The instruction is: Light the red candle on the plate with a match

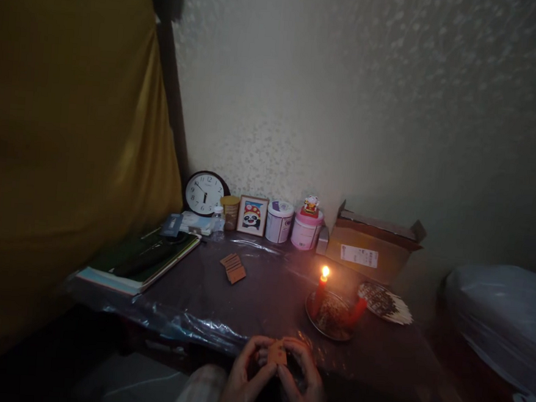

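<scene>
Both hands meet at the near edge of a dark table [261, 298] wrapped in clear plastic. My left hand [244, 380] and my right hand [303, 384] pinch a small brown square card [278, 352] between their fingertips. Just beyond the hands stands a metal plate [331, 319] with a lit red candle [321, 287] and a second, unlit red candle [357, 310]. A short stack of similar brown cards [233, 268] lies farther back on the table.
Along the wall stand a round clock [205, 192], a framed panda picture [252, 216], two tubs [279, 221], a pink jar with a figurine [307, 225] and a cardboard box [370, 245]. Books [139, 259] lie left. A bundle of sticks [387, 304] lies right. A yellow curtain [64, 150] hangs left.
</scene>
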Motion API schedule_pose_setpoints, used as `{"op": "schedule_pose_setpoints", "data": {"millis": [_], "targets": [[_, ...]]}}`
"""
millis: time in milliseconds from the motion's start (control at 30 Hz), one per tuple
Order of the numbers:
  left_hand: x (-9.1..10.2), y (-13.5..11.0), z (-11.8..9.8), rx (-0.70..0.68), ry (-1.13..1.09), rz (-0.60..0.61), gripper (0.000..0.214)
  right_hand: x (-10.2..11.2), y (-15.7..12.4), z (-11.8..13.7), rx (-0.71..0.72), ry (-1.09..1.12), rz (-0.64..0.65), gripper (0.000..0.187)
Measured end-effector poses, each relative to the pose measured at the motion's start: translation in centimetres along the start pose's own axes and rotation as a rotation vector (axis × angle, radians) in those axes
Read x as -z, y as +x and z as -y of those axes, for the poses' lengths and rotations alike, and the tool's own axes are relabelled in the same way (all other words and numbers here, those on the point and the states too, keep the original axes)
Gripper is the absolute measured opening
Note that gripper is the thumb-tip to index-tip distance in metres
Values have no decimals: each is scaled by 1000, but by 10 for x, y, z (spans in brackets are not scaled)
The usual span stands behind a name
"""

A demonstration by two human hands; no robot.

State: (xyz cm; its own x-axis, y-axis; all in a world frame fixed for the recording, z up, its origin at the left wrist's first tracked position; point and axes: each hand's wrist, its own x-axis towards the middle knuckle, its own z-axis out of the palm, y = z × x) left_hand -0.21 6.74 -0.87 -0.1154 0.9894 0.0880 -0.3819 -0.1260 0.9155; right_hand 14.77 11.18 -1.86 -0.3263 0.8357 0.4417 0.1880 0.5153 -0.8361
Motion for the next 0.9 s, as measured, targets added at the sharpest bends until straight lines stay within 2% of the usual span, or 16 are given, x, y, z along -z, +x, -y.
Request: {"op": "schedule_pose_setpoints", "data": {"millis": [300,433,900], "targets": [[-5,-2,-6,-18,-41,-45,30,-3,-1,1,-80,45,4,28],[-6,-4,-9,-11,-53,-53,29,-10,-5,-2,-111,93,-70,33],[-8,-6,-11,-18,-92,-24,28,-13,-7,-6,-65,96,-117,33]]}}
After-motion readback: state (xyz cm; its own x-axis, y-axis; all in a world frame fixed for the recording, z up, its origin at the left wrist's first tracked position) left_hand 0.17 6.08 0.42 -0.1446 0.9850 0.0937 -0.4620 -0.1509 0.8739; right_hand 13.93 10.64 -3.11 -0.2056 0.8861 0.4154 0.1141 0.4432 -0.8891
